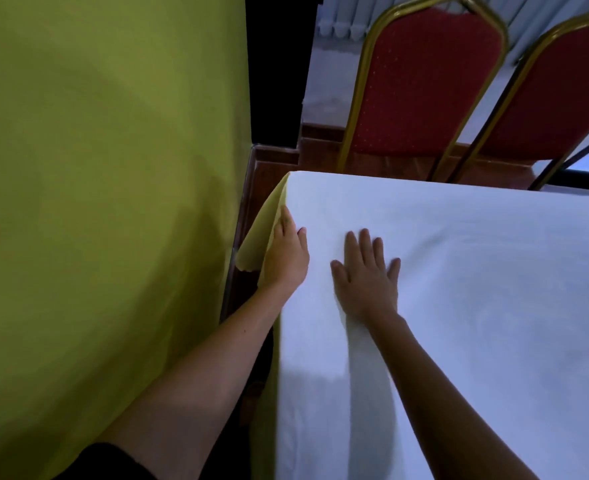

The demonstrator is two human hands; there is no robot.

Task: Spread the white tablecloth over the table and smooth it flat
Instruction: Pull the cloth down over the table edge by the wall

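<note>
The white tablecloth (476, 289) lies over the table and fills the right half of the view, with faint creases near the middle. My right hand (365, 275) rests flat on it, palm down, fingers spread. My left hand (286, 254) is at the cloth's left edge near the far corner, fingers curled over the edge where the cloth hangs down; a flap of the hanging part (258, 233) sticks out beside it, tinted yellow-green. I cannot tell whether the fingers pinch the cloth or only press it.
A yellow-green wall (106, 202) stands close on the left, with a narrow gap of brown floor and skirting (248, 188) between it and the table. Two red padded chairs with gold frames (435, 81) stand just beyond the table's far edge.
</note>
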